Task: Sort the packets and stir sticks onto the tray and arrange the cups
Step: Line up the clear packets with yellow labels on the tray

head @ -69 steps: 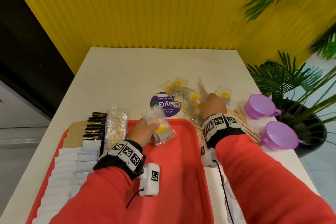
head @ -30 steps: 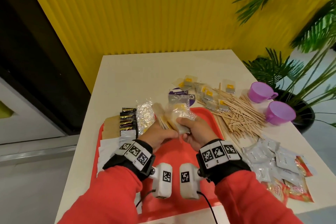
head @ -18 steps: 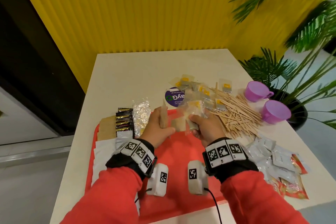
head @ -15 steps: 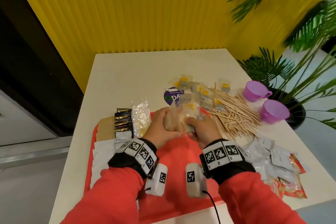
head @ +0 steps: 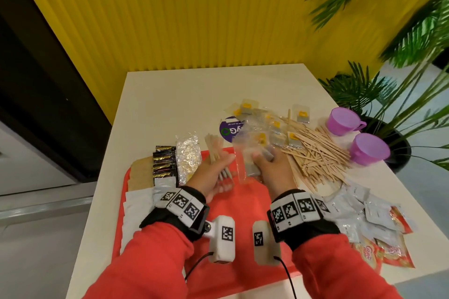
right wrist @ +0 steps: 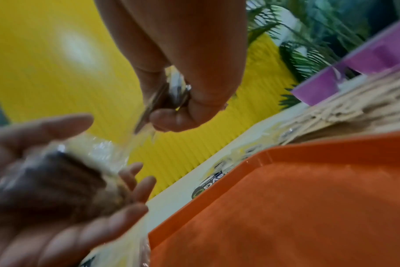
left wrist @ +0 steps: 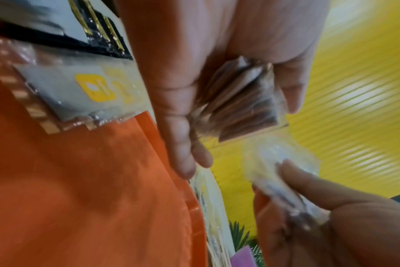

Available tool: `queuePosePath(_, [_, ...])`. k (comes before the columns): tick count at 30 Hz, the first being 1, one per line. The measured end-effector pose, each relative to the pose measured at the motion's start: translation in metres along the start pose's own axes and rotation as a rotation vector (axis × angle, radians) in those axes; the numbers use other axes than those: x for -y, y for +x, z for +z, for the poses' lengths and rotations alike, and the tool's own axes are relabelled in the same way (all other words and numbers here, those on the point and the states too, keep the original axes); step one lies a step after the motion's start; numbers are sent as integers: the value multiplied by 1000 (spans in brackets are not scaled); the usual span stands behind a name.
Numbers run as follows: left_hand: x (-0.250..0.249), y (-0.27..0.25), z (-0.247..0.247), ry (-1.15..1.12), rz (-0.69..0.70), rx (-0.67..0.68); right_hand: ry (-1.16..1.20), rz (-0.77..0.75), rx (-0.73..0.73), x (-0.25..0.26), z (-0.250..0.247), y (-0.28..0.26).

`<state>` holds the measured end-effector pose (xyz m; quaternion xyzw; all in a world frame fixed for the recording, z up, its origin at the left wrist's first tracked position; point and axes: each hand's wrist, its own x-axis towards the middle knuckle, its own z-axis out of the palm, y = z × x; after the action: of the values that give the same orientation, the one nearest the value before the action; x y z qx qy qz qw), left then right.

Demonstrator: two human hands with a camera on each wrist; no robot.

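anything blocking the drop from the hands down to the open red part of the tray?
Nothing visible. The left hand grips a stack of packets and the right hand holds clear packets directly above bare red tray. The sorted rows lie along the tray's left side.

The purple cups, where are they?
In the head view, both purple cups stand on the table's far right edge, off the red tray, just beyond the loose stir sticks.

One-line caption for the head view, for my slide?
Over the red tray, left hand grips a packet stack; right hand holds clear packets.
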<state>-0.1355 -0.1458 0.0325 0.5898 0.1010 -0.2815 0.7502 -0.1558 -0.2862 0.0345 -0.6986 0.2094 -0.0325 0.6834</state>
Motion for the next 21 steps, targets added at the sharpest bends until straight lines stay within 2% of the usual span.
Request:
queuePosePath(2, [-2, -1, 6, 20, -39, 78, -118, -98, 16, 1, 4, -5])
queuePosePath(4, [-2, -2, 11, 11, -69, 140, -171, -162, 95, 1, 9, -12])
queuePosePath(7, [-1, -2, 12, -36, -105, 172, -91, -108, 179, -1, 13, -16])
queuePosePath(10, [-2, -2, 10, -42, -105, 200, 42, -10, 140, -3, 14, -14])
queuePosePath(13, [0, -2, 13, -36, -99, 175, -2, 4, 147, -1, 17, -13])
queuePosePath(17, [3, 2, 17, -62, -101, 140, -105, -61, 81, -1, 18, -13])
queuePosePath(21, [3, 6, 15, -217, -88, 79, -113, -139, 20, 2, 8, -8])
